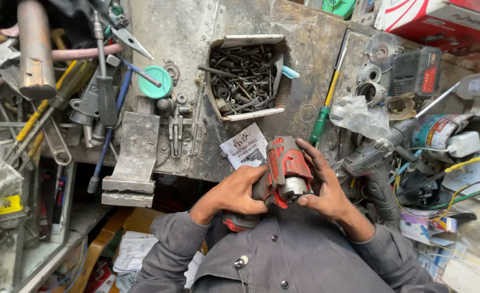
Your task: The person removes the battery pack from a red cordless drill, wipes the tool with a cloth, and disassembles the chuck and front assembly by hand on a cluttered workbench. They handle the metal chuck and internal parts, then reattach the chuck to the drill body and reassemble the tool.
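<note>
A red and dark grey power drill [284, 169] is held close to my chest, its metal chuck facing me. My left hand [235, 191] wraps around the drill's left side and grip. On the right side, my right hand [320, 183] holds the drill body, with fingers over its top and the thumb by the chuck. A folded white paper leaflet [244, 147] lies on the metal bench just beyond the drill. I wear a grey buttoned shirt.
An open box of dark bolts and hooks [245, 77] sits on the worn metal bench [185, 32]. Hammers, wrenches and screwdrivers [99, 87] pile at the left. A green-handled screwdriver [322, 116], a grey drill [371, 158], a battery pack [416, 70] and wires crowd the right.
</note>
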